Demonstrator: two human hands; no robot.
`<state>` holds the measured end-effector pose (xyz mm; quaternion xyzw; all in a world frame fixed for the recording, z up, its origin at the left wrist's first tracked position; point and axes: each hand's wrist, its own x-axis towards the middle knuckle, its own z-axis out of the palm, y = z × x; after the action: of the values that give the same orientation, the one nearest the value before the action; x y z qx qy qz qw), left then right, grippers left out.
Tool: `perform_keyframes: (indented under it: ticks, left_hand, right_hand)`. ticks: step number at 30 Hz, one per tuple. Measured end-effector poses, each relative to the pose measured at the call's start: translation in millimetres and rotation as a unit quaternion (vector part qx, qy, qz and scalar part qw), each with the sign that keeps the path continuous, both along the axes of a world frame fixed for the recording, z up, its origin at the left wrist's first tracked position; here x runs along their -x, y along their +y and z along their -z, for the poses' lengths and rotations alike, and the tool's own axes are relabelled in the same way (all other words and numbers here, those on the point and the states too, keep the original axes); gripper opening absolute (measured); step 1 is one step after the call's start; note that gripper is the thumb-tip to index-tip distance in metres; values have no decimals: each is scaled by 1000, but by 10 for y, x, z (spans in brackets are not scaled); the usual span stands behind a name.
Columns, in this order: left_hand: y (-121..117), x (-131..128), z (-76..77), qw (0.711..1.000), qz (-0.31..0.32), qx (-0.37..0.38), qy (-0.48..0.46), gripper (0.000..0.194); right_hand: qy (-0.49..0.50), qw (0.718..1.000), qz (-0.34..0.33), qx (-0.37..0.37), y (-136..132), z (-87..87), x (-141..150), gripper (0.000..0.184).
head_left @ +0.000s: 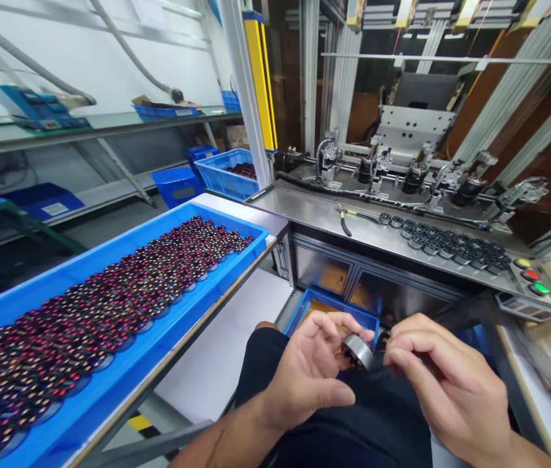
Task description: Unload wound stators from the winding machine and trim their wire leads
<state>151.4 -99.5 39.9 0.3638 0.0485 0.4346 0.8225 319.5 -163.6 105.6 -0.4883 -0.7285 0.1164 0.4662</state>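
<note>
My left hand [310,367] is in front of my lap with its palm turned inward and its thumb held away. Its fingertips grip a ring-shaped motor stator [360,352], tilted, with a grey metal outer band and small reddish windings inside. To the right, my right hand [453,380] is closed in a pinch beside the stator, a short gap away. A thin reddish wire [381,352] shows between the two hands. Whatever lies between the right fingertips is hidden or too small to make out.
A long blue tray [256,250] of wound stators is on the left. Ahead, a metal machine bench [299,203] carries pliers [345,224], many black rings [451,240] and a push-button box [531,276]. A blue bin [305,302] sits below, beyond my knees.
</note>
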Motion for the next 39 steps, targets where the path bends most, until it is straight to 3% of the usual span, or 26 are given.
perform_keyframes:
  ticks: [4,7,9,12,15,18,20,23,32,34,35,37,39]
  left_hand:
    - [1,-42,54,998,46,-1,34,60]
    - [-9,-54,89,996,79,-12,45,38]
    - [-10,-55,98,998,48,-27,40,29]
    - [12,-62,104,998,-27,-53,32,31]
    - [65,-76,120,995,-64,-65,36,31]
    - [123,-84,144,994,-79,-62,52,30]
    - [149,-81,157,993,-78,-63,58,29]
    - [169,-67,161,994,-67,-68,58,27]
    - [194,-31,185,991,-22,-107,77,24]
    - [221,3,190,984,-25,-152,94,34]
    - [239,31,182,978,-47,-174,108,48]
    - [273,104,140,956,-121,-212,160,77]
    - [278,180,71,926,-164,-245,236,78]
  right_hand:
    - [8,999,-39,-9,17,59,-32,15]
    - [14,999,-43,-17,11,79,-57,16]
    - [21,999,-21,-26,-4,72,-42,16]
    - [56,996,48,-40,-37,70,47,14]
    - [155,983,97,15,-70,152,190,19]
    - [324,932,66,149,-79,330,342,32]
    - [442,867,27,229,-64,449,427,36]
    - [553,780,-10,293,-30,548,493,38]
    - [644,686,-171,291,-27,579,449,33]
    - [638,691,-182,286,-15,629,435,29]
    - [624,710,-176,276,-8,661,416,29]
    - [555,792,-125,221,1,725,351,29]
    - [417,901,-48,112,-1,770,267,32]
